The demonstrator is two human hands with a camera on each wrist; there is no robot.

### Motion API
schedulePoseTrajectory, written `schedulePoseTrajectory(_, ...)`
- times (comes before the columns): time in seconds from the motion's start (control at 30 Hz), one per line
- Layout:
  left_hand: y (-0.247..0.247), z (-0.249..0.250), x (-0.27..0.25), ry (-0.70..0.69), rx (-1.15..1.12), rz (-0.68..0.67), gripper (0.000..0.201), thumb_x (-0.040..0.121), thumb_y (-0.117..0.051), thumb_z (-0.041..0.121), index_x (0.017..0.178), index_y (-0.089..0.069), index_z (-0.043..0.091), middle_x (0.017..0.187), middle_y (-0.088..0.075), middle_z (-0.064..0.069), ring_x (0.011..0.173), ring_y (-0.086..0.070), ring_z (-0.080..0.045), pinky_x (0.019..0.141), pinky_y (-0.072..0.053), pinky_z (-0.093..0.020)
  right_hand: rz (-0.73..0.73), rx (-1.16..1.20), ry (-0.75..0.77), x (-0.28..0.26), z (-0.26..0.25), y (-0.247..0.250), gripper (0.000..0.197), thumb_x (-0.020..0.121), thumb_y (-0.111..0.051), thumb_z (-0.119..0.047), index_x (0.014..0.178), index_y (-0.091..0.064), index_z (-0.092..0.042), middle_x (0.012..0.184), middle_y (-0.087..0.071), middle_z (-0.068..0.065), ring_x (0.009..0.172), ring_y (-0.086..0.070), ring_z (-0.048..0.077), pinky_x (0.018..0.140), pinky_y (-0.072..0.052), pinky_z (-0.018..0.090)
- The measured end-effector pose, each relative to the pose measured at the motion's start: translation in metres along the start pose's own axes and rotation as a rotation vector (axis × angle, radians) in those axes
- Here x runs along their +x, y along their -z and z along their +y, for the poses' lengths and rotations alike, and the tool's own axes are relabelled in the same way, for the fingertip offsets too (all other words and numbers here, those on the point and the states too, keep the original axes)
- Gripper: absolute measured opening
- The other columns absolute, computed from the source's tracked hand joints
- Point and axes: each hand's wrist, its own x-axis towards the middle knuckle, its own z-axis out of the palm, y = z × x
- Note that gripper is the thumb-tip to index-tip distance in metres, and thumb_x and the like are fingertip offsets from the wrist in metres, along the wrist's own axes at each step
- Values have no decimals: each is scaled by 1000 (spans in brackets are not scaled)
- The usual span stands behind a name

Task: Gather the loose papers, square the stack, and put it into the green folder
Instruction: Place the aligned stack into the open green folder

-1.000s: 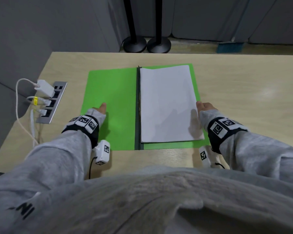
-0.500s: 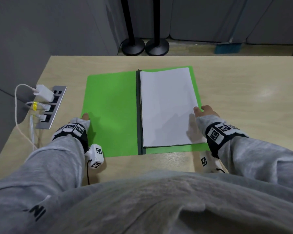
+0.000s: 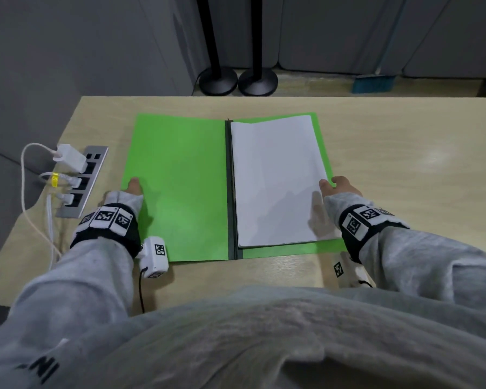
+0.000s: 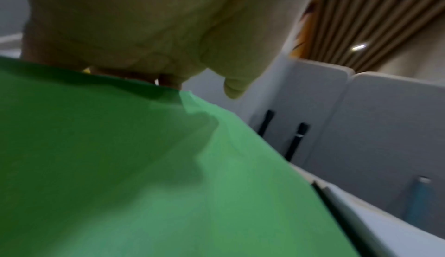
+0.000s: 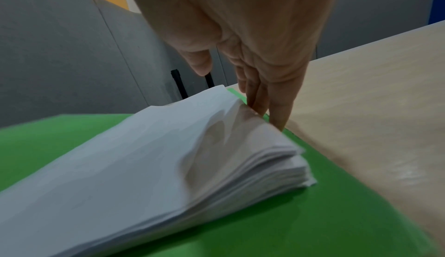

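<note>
The right hand (image 5: 243,38), fingers straight, touches the right edge of the paper stack (image 3: 275,181), thumb above it. The left hand (image 3: 128,193) holds the left flap's outer edge of the open green folder (image 3: 177,189); the stack lies on its right half, on the desk (image 3: 404,153).

I see a light wooden table (image 3: 390,153), a grey power strip (image 3: 82,186) with white plugs at left, two black stand bases (image 3: 237,80) at top centre, and a teal broom (image 3: 373,82) at upper right.
</note>
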Motion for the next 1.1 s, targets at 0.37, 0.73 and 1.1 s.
schedulePoseTrajectory(0.37,20,46,-108,-594,153,21,74,91,-25,66,137,-37,9,127,-52,-11,96,-49,-23,74,-38,-27,-64,-139,83,-5,21,13,49,99,-40,-26,145,-26,-16,148,-32,9,133,-38,34,108,-32,39)
schedulePoseTrajectory(0.73,-63,61,-111,-754,262,-400,45,97,-32,49,130,-46,21,124,-58,-4,103,-59,-20,76,-50,-28,31,-6,45,-7,62,42,50,100,-20,-45,139,-32,-16,135,-47,21,121,-48,35,96,-37,40)
schedulePoseTrajectory(1.1,-138,43,-62,-717,850,-327,58,93,-46,46,145,-23,35,158,-4,-6,140,-27,-34,108,-37,-48,20,-183,372,-6,58,19,63,94,-51,-37,147,-22,-21,157,-18,3,140,-28,26,116,-22,41)
